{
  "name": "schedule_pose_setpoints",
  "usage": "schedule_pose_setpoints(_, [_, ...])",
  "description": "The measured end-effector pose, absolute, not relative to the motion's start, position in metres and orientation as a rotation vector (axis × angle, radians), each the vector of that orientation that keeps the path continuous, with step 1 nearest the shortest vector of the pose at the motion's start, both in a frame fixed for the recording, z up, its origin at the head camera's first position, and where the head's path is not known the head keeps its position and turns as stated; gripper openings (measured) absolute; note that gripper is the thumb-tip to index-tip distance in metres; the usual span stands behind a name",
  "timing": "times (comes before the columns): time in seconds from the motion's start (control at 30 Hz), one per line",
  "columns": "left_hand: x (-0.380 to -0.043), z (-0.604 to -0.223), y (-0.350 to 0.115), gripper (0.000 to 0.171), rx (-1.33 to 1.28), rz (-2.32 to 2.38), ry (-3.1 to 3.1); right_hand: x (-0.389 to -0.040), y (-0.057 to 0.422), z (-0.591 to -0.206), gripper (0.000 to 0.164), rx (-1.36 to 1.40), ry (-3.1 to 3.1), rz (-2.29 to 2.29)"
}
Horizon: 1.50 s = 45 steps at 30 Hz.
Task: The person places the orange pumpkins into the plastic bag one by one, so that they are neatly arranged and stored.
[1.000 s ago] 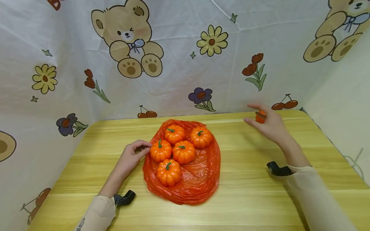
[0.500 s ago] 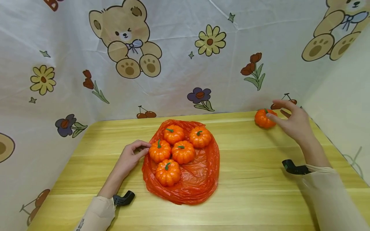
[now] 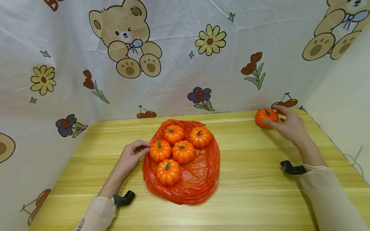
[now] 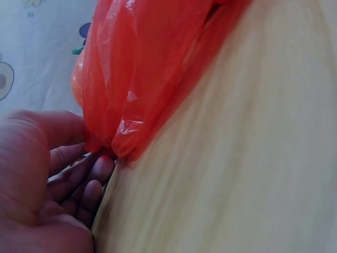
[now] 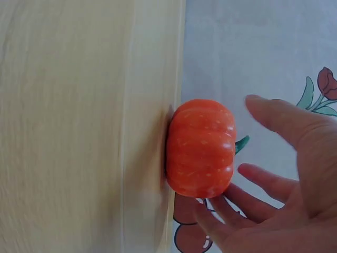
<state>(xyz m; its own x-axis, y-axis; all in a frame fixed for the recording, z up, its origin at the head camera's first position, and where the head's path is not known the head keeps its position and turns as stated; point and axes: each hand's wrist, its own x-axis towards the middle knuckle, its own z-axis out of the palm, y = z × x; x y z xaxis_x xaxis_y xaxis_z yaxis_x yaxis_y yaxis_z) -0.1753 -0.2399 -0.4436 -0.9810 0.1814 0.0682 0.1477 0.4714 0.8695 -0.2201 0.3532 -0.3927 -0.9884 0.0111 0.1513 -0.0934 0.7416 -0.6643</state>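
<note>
A red plastic bag (image 3: 202, 170) lies spread on the table with its edge bunched into a ring. Inside it sit several small orange toy pumpkins (image 3: 183, 152) with green stems. My left hand (image 3: 132, 156) pinches the bag's left edge between thumb and fingers, and the left wrist view shows the thin plastic (image 4: 134, 79) meeting the fingertips. At the back right of the table stands a single pumpkin (image 3: 263, 118). My right hand (image 3: 290, 125) is spread around its right side. In the right wrist view the thumb is apart from this pumpkin (image 5: 200, 150), with the lower fingertips close beside it.
The wooden table (image 3: 240, 199) ends at a white cloth backdrop (image 3: 173, 64) printed with bears and flowers. A plain pale wall (image 3: 347, 112) rises along the right side. Black camera mounts (image 3: 124, 198) are worn at both wrists.
My right hand moved right past the lone pumpkin, uncovering it, then came slightly back left toward it. The left hand and the bag have stayed in place.
</note>
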Motion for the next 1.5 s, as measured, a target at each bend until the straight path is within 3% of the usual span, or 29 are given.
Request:
schedule_pose_setpoints(0.27, [-0.176, -0.444, -0.240, 0.016, 0.296, 1.563, 2.676, -0.222, 0.347, -0.396, 0.081, 0.085, -2.846, 1.076])
schedule_pose_setpoints(1.03, [-0.175, -0.444, -0.241, 0.017, 0.300, 1.569, 2.664, -0.221, 0.321, -0.408, 0.081, 0.254, -2.812, 1.105])
schedule_pose_setpoints(1.5, [-0.176, -0.445, -0.240, 0.017, 0.319, 1.593, 2.669, -0.197, 0.301, -0.396, 0.079, 0.369, -2.763, 1.083])
